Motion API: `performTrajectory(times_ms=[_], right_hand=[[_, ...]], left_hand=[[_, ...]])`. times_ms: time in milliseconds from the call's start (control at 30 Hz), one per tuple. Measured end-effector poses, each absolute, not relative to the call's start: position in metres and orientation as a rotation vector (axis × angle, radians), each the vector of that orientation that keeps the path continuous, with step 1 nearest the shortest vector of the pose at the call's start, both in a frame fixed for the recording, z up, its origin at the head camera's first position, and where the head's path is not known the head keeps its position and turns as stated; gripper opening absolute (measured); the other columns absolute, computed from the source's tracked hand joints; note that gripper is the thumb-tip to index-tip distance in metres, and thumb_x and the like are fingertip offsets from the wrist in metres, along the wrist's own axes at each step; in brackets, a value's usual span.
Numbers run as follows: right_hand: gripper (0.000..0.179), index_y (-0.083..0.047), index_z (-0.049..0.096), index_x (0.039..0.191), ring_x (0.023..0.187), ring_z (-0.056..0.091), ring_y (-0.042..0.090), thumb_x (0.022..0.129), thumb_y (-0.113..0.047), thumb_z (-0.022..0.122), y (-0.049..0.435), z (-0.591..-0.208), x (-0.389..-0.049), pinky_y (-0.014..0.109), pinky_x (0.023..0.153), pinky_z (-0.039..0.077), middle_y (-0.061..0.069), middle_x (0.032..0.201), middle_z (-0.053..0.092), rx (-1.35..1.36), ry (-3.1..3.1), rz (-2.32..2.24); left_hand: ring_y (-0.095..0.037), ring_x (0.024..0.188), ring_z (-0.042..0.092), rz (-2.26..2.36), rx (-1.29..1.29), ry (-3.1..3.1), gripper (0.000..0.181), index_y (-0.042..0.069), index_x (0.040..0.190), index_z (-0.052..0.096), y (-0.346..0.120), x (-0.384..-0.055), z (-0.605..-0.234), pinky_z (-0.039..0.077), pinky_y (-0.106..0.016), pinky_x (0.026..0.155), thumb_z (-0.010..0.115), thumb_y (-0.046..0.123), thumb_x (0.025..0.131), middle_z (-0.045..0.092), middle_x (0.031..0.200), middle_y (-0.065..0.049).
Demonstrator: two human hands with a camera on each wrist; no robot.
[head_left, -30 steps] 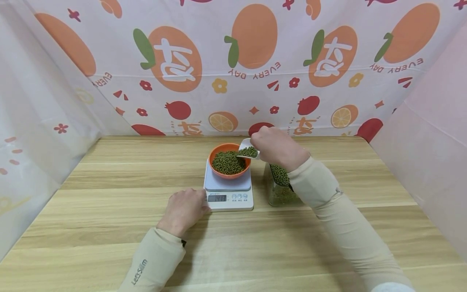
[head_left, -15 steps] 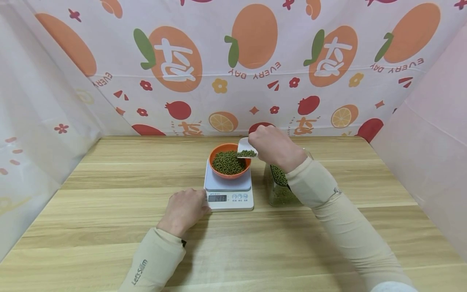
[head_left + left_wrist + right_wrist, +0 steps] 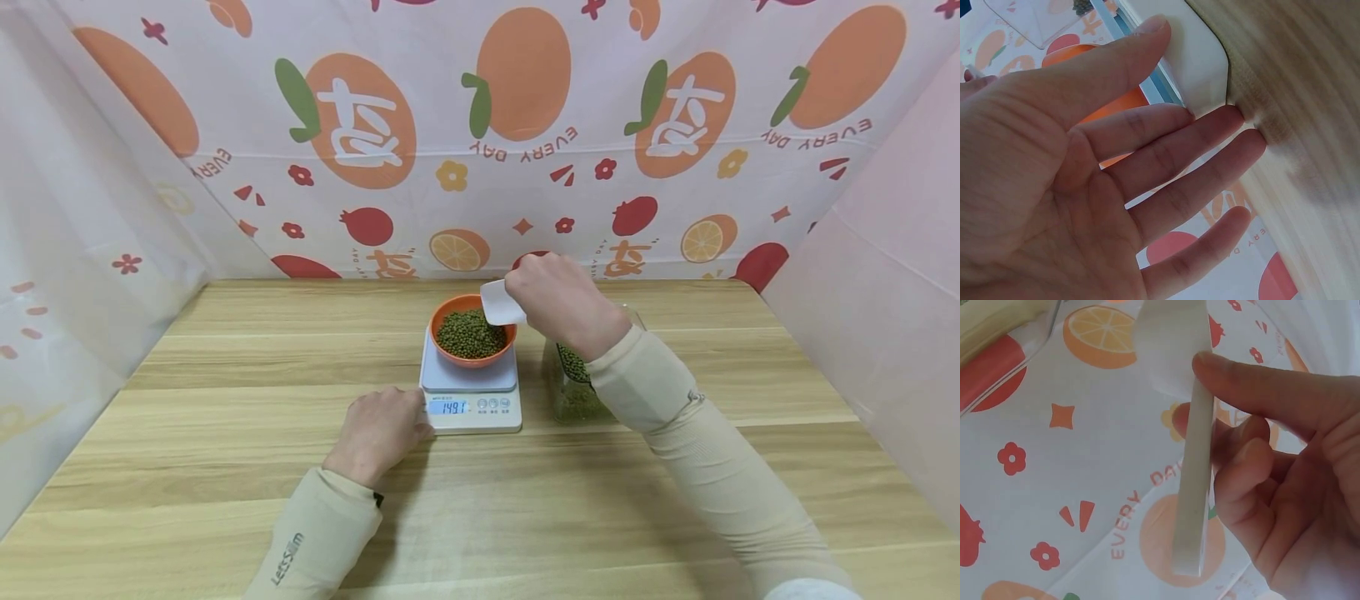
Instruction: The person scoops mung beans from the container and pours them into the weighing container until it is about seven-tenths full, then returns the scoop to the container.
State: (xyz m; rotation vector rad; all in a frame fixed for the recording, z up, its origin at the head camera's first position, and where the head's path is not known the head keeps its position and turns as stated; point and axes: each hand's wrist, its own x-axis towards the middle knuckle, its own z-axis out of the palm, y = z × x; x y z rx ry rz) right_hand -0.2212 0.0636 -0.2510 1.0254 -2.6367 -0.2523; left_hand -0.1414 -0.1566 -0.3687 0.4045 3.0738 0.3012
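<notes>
In the head view, my right hand (image 3: 562, 302) holds a white scoop (image 3: 501, 303), tilted over the right rim of an orange bowl (image 3: 472, 362). The right wrist view shows thumb and fingers pinching the scoop's handle (image 3: 1194, 487). Small green beans (image 3: 468, 333), apparently mung beans, fill much of the bowl. Beneath it is a white digital kitchen scale (image 3: 480, 422), its lit display reading about 149.1. My left hand (image 3: 381, 429) rests at the scale's front left corner; in the left wrist view its fingers are extended, with the thumb against the scale's edge (image 3: 1200, 62).
A clear container (image 3: 581, 404) of green beans stands right of the scale, partly hidden by my right forearm. The wood-grain table (image 3: 247, 417) ends at a fruit-printed cloth (image 3: 420, 192) at the back, with pale cloth at both sides.
The scoop has shifted slightly left and tipped over; the beans seen in it earlier no longer show. The scale's display has lit up, with a higher reading. My left hand stays put.
</notes>
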Motion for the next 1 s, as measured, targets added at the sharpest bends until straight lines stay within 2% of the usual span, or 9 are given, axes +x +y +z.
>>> performTrajectory(times_ms=[200, 600, 1000], right_hand=[[0.017, 0.001, 0.076, 0.096, 0.068, 0.065, 0.028, 0.085, 0.012, 0.069, 0.0642, -0.2516, -0.2197, 0.037, 0.054, 0.055, 0.017, 0.085, 0.070, 1.002, -2.602, -0.271], [0.019, -0.002, 0.077, 0.099, 0.069, 0.065, 0.028, 0.085, 0.010, 0.071, 0.0652, -0.2548, -0.2222, 0.038, 0.056, 0.056, 0.014, 0.086, 0.070, 1.012, -2.604, -0.257], [0.021, -0.001, 0.076, 0.092, 0.065, 0.062, 0.026, 0.082, 0.015, 0.067, 0.0699, -0.2553, -0.2208, 0.037, 0.054, 0.054, 0.012, 0.079, 0.068, 1.037, -2.572, -0.218]], left_hand=[[-0.019, 0.058, 0.051, 0.294, 0.408, 3.076, 0.026, 0.003, 0.089, 0.070, -0.1564, -0.1422, -0.3689, 0.051, -0.040, 0.053, 0.086, 0.022, 0.082, 0.056, 0.065, -0.004], [-0.019, 0.059, 0.053, 0.284, 0.404, 3.077, 0.027, 0.004, 0.089, 0.070, -0.1566, -0.1417, -0.3679, 0.052, -0.041, 0.054, 0.086, 0.023, 0.081, 0.057, 0.066, -0.005], [-0.019, 0.059, 0.052, 0.301, 0.395, 3.067, 0.025, 0.004, 0.089, 0.070, -0.1561, -0.1417, -0.3676, 0.051, -0.042, 0.054, 0.086, 0.022, 0.081, 0.057, 0.066, -0.004]])
